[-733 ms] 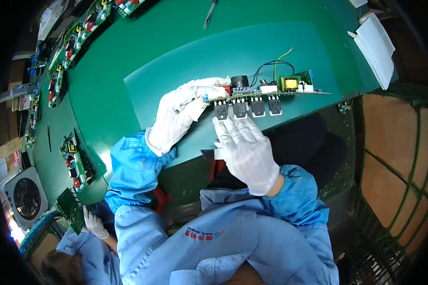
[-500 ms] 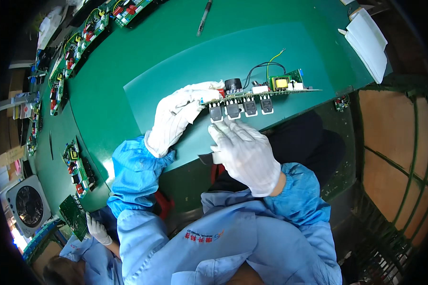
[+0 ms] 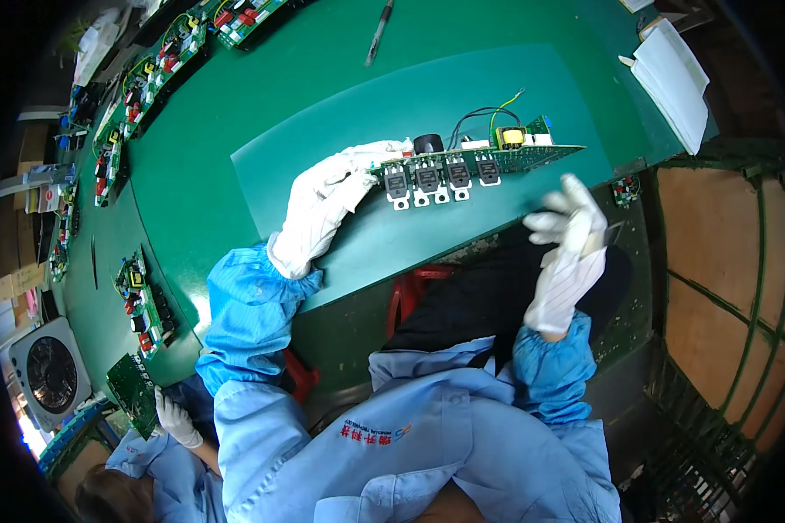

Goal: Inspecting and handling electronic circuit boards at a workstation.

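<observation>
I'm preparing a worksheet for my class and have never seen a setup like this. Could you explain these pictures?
There is no robot here: a person works with two gloved hands. All the pictures come from one wide fisheye camera on the person's head, looking down, so straight edges bend. The left hand grips one end of a circuit board over a green table. The right hand is apart from the board, blurred. On the table lie a pen and more circuit boards.
</observation>
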Demonstrator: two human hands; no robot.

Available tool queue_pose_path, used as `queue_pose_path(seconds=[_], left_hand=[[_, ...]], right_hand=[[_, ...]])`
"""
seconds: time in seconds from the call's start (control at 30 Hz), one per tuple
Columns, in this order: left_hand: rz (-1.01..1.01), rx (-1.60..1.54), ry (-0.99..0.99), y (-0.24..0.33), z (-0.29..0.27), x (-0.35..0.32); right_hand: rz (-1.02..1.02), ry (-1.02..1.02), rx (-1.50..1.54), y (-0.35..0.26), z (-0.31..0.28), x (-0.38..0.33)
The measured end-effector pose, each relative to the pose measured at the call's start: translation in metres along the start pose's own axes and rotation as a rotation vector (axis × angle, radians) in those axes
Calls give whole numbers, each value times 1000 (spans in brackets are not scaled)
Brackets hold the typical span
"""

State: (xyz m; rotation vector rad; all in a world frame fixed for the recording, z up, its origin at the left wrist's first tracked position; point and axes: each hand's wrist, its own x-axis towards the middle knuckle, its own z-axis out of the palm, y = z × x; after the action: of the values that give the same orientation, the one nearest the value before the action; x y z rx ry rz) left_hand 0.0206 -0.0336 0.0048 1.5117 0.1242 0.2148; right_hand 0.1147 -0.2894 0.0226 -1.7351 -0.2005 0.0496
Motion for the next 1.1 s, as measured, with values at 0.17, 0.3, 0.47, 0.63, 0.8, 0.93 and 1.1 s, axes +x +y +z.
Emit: queue_pose_path(seconds=[0.17,0.3,0.47,0.63,0.8,0.93,1.1], left_hand=[[-22,-120,-2,0,-1,2],[-84,-139,80,-3,0,0],[-176,-344,239,-20,-17,-7],[-111,-426,360,-18,-7,3],[-138,-417,347,-21,-11,3],[-169,-378,352,-20,-11,3],[-168,-352,363,-17,-9,5]], right_hand=[[71,-63,-48,2,6,34],[87,-117,-108,7,6,37],[170,-227,-168,-9,9,47],[251,-347,14,7,17,59],[260,-417,-23,8,16,61],[269,-412,-50,2,17,60],[250,-364,-19,-1,23,57]])
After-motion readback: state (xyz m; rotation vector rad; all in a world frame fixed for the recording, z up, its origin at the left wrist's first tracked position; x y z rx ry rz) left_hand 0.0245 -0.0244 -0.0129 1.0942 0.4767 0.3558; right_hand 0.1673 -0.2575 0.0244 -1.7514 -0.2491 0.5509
